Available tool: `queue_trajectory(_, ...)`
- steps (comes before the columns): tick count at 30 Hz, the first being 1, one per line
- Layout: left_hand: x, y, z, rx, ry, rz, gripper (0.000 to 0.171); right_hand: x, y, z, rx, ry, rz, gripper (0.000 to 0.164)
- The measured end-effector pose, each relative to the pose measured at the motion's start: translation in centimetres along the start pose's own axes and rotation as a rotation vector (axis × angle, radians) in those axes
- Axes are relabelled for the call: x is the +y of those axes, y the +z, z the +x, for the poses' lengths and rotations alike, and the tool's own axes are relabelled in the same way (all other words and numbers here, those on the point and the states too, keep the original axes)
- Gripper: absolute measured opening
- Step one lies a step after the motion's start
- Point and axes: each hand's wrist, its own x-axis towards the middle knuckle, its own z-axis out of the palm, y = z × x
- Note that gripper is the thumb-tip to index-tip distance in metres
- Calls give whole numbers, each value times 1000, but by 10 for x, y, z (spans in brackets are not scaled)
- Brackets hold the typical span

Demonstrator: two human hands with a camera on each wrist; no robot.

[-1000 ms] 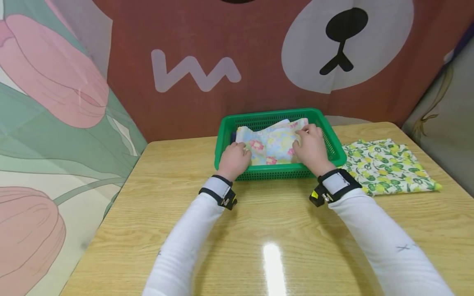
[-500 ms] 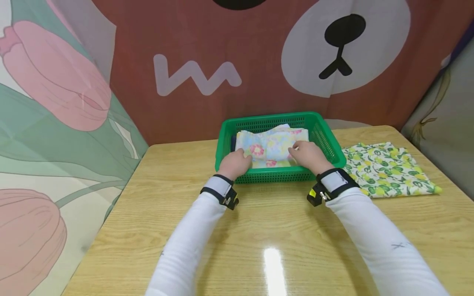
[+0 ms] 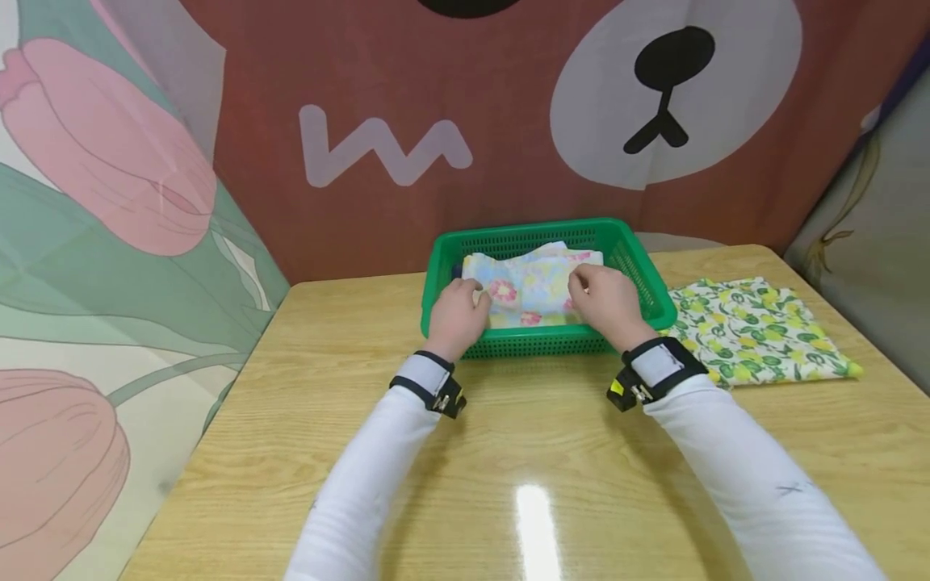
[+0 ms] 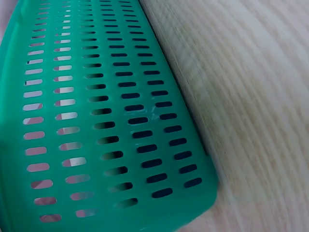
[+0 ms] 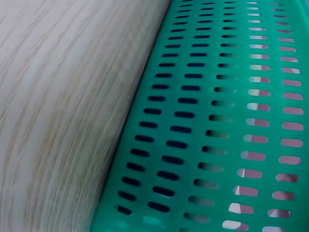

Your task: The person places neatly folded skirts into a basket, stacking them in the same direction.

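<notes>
A folded floral cloth, pale blue and yellow with pink flowers, lies inside a green plastic basket. At the cloth's left side, my left hand reaches over the front rim, its fingers and thumb curled on the fabric. My right hand is at the right side of the cloth, fingers bent down and the thumb close to them. The fingertips of both hands are partly hidden. Only the perforated basket wall shows in the left wrist view, and the same kind of wall in the right wrist view.
A second cloth, white with lemons and green leaves, lies flat to the right of the basket. The wooden table carries both. Behind it hangs a printed bear curtain. Something dark shows beneath the floral cloth.
My right hand first drew toward me along the cloth, then shifted slightly back up with its fingers bent. My left hand stays at the left side with small finger movements. The cloth stays in the basket.
</notes>
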Motion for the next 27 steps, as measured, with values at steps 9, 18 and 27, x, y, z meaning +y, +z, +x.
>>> queue_trajectory(9,-5,-3,-18,80,121,-14,36,-1,0,-14,77,-147,-45,22)
queue_trajectory(18,-14,-7,-42,131,234,-8,33,0,-13,-36,-92,-57,-42,29)
queue_trajectory(27,-15,-14,-64,133,374,37,24,11,-17,-61,-30,-233,-25,25)
